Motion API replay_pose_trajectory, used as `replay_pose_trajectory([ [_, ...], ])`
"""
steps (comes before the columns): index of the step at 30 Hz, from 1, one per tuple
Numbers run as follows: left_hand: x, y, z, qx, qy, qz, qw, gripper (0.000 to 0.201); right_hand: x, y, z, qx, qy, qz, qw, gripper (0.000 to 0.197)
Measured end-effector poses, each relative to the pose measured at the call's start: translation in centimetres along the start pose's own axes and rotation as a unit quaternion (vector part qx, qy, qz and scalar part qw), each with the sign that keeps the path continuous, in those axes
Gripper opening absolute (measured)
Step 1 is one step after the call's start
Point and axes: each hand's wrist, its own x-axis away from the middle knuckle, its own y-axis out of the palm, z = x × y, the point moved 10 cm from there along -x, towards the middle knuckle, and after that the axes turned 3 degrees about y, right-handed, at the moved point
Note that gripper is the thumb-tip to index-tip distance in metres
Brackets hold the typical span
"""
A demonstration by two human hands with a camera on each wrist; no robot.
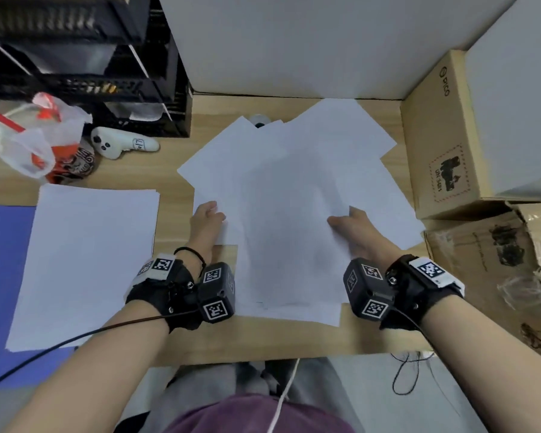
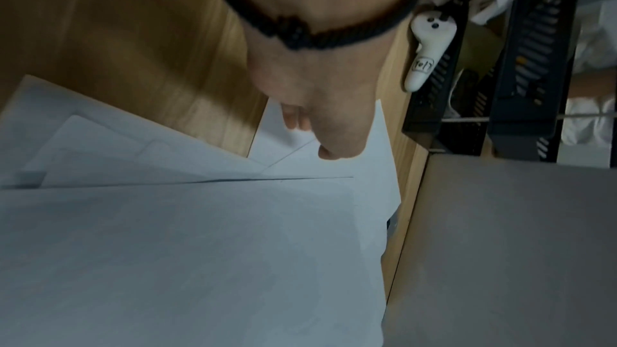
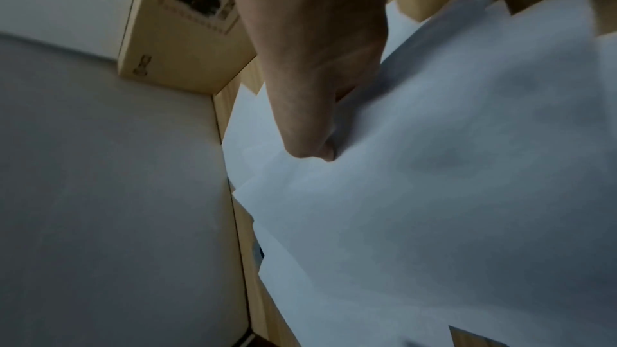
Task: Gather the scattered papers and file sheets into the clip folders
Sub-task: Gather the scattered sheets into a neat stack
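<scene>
A messy pile of white paper sheets (image 1: pixel 294 195) fills the middle of the head view, lying on a light wooden desk (image 1: pixel 175 342). The sheets are thin, flat and smooth, and their corners stick out at different angles like a fan.

The left hand (image 1: pixel 207 217) rests at the left edge of the pile. In the left wrist view its fingers (image 2: pixel 328 153) point down onto a sheet, and they look fairly straight, so it seems to be pressing or pushing and not grabbing. That is likely to keep the pile from sliding.

The right hand (image 1: pixel 352 225) is at the right side of the pile. In the right wrist view its thumb (image 3: pixel 312 141) lies on top of some raised sheets and the other fingers are hidden under them, so it looks like it pinches a few sheets. I think both hands are pushing the loose sheets together into one stack.

At the left of the head view a tidier stack of white paper (image 1: pixel 88 264) lies on a flat blue thing, maybe a folder (image 1: pixel 0 276), though I cannot see a clip.

A white controller (image 1: pixel 119 145) and a crinkly plastic bag (image 1: pixel 38 139) sit at the upper left. Brown cardboard boxes (image 1: pixel 441 142) stand on the right.
</scene>
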Motion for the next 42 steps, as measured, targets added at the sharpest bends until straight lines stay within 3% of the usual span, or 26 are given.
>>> replay_pose_trajectory([
  [4, -1.0, -3.1, -0.5, -0.031, -0.016, 0.076, 0.996, 0.048, -2.1, 1.8, -4.4, 0.119, -0.036, -0.024, 0.992, 0.029],
  [7, -1.7, -3.9, -0.3, -0.051, -0.007, 0.076, 0.996, 0.035, -4.2, 3.8, -7.4, 0.188, -0.076, -0.048, 0.978, 0.036],
  [11, -1.8, -3.1, 0.6, -0.034, 0.015, 0.041, 0.998, 0.028, -6.4, 6.8, -9.8, 0.253, -0.104, -0.079, 0.959, 0.023],
  [14, -1.7, -3.0, 0.2, 0.025, 0.004, 0.036, 0.999, 0.051, -8.3, 8.4, -9.6, 0.289, -0.095, -0.078, 0.950, 0.019],
  [18, -1.5, -3.5, 0.3, 0.072, -0.003, 0.065, 0.995, 0.066, -9.6, 8.8, -9.6, 0.289, -0.107, -0.020, 0.951, 0.042],
  [23, -1.4, -3.5, -0.4, 0.054, -0.005, 0.053, 0.997, 0.082, -9.6, 10.0, -8.8, 0.293, -0.080, -0.030, 0.952, 0.073],
  [28, -1.2, -3.6, -0.3, 0.053, -0.002, 0.059, 0.997, 0.060, -8.6, 11.1, -8.0, 0.291, -0.071, -0.057, 0.952, 0.031],
  [32, -1.1, -3.6, -0.3, 0.062, 0.003, 0.044, 0.997, 0.064, -8.5, 10.0, -8.7, 0.341, -0.119, -0.006, 0.932, 0.019],
  [34, -1.0, -3.5, -0.2, 0.066, 0.003, 0.037, 0.997, 0.064, -8.5, 9.7, -8.1, 0.342, -0.117, -0.014, 0.932, 0.015],
  [38, -0.5, -3.4, -0.5, 0.071, -0.008, 0.021, 0.997, 0.067, -8.3, 9.5, -6.7, 0.256, -0.088, -0.025, 0.962, 0.061],
  [41, 0.0, -3.2, -1.3, 0.051, -0.029, 0.001, 0.998, 0.062, -7.5, 10.9, -5.3, 0.233, -0.050, -0.062, 0.969, 0.073],
  [42, 0.2, -3.2, -1.5, 0.043, -0.024, -0.002, 0.999, 0.056, -7.2, 11.5, -4.8, 0.227, -0.036, -0.083, 0.970, 0.068],
])
